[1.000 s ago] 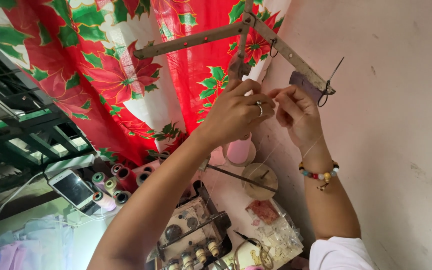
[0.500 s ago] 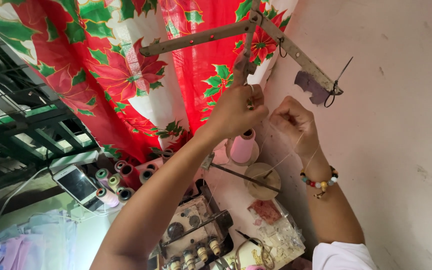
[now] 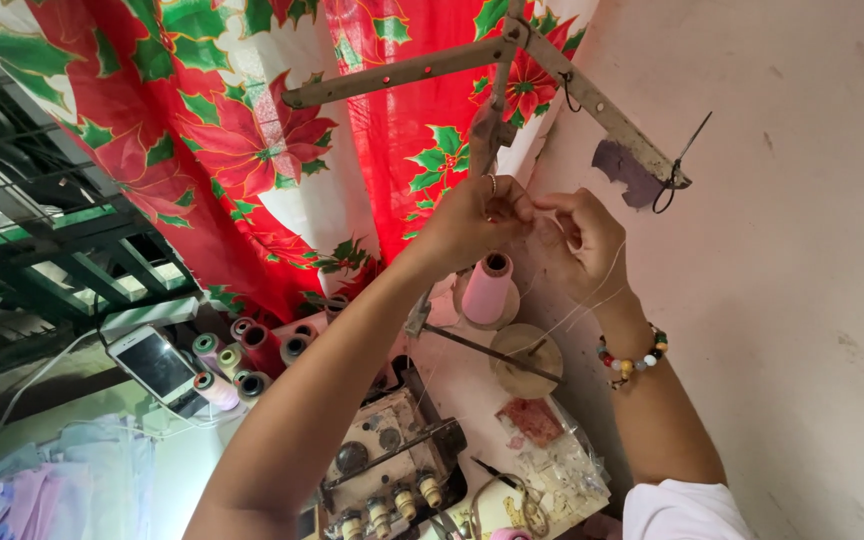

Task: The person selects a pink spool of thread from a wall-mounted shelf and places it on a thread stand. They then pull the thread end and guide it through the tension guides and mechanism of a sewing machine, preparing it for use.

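Note:
My left hand (image 3: 472,222) and my right hand (image 3: 584,240) are raised close together, just above a pink thread cone (image 3: 488,290) on the stand of a sewing machine (image 3: 392,465). Both pinch a thin pale thread (image 3: 607,278) that runs down past my right wrist, which wears a beaded bracelet (image 3: 632,360). Above my hands hangs the metal thread guide arm (image 3: 592,100) with a wire hook at its end. An empty round spool plate (image 3: 524,360) sits beside the cone.
A red floral curtain (image 3: 252,140) hangs behind. Several thread spools (image 3: 242,355) and a phone on a cable (image 3: 157,365) lie at the left. A bag of scraps (image 3: 562,470) sits by the plain wall (image 3: 802,300). Window bars (image 3: 42,240) are at far left.
Both hands have come down from the guide arm's hook to just above the pink cone, still close together on the thread. The view has shifted slightly.

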